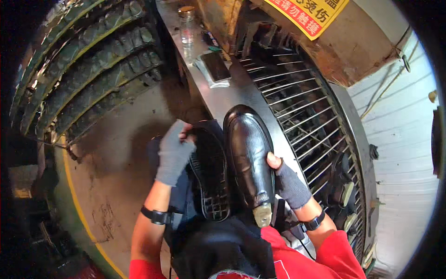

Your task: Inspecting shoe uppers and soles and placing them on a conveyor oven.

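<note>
A shiny black leather shoe upper (248,149) stands toe-away over my lap, with a yellowish last end (263,215) showing at its heel. My right hand (290,183), in a grey fingerless glove, grips its right side, the thumb on top and the other fingers hidden beneath. To its left a black shoe sole (211,179) lies with its tread grid facing up. My left hand (175,151), gloved the same way, is closed at the sole's upper left edge with its fingers curled; their exact hold is partly lost in the dark.
On the right is a metal-bar conveyor (302,107) carrying shoes. A steel ledge (241,90) beside it bears a phone (215,66) on a cloth and a clear bottle (186,25). A rack (102,60) of dark shoe-shaped pieces stands at far left. A yellow sign (309,16) hangs above.
</note>
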Available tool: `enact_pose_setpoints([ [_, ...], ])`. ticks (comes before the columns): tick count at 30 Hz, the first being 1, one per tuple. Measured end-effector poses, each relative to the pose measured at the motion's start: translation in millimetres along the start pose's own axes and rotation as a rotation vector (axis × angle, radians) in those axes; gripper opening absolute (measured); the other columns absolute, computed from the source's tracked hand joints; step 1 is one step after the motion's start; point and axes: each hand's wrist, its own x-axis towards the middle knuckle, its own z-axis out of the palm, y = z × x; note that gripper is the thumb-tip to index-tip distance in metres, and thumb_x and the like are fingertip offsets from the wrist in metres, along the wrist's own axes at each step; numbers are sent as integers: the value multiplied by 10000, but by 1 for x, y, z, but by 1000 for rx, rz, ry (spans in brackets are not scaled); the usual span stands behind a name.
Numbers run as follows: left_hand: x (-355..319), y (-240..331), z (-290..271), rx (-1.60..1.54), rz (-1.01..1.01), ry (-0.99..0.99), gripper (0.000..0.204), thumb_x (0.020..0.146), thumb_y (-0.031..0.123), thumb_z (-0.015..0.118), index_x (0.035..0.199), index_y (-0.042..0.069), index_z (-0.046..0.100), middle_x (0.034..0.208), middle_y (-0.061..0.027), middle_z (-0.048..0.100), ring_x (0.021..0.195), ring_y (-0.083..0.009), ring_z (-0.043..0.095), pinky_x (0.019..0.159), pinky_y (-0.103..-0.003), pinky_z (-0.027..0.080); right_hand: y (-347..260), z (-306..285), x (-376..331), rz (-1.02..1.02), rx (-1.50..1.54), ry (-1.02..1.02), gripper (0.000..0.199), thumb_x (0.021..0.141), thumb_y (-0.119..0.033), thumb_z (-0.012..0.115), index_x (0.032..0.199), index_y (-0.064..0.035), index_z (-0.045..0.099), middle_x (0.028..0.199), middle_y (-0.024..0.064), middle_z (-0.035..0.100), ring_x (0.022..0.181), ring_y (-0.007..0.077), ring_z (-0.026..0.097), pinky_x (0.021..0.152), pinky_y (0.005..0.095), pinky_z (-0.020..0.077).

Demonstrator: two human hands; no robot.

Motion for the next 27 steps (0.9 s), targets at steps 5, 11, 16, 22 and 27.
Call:
enact_pose_setpoints([
  [5, 28, 7, -41, -1053, -86, -11, 454, 1034, 337, 704, 1369, 36, 651, 1067, -43, 707, 744, -57, 522, 552, -205, 415, 14, -6, 29, 111, 236, -22, 1100, 860, -719, 754, 1541, 65, 389, 1332, 308, 649, 1150, 464, 702, 1067, 534, 580],
  [11, 12, -28, -27, -1214, -337, -307, 453, 1021, 366, 728, 1341, 49, 670, 977, 40, 631, 767, -9, 504, 542, -173, 385, 23, 22, 40, 152, 438, -223, 1164, 867, -864, 589, 1531, 74, 406, 1205, 408, 668, 1098, 497, 714, 1051, 564, 575],
  [16, -21, -3, 5, -646, -51, 45, 400, 1012, 289, 725, 1306, 22, 680, 1063, -31, 729, 908, -138, 680, 734, -303, 583, 26, 13, 28, 62, 234, -85, 1072, 949, -844, 470, 1514, 66, 426, 1158, 399, 685, 1018, 470, 741, 990, 544, 607],
  [22, -2, 19, -38, -1430, -74, -132, 476, 944, 297, 654, 1273, -46, 687, 1193, -167, 770, 1056, -311, 757, 1000, -443, 604, 27, 5, 22, 201, 333, -131, 1246, 824, -911, 585, 1580, 47, 334, 1385, 370, 591, 1200, 507, 670, 1098, 560, 554],
  [27, 5, 34, -49, -1276, 298, -240, 831, 1063, 667, 479, 1540, -13, 492, 1468, -182, 631, 1304, -251, 638, 1166, -410, 486, 51, 41, 50, 237, 467, -341, 1268, 822, -956, 487, 1582, 48, 338, 1424, 353, 574, 1243, 517, 646, 1141, 594, 504],
])
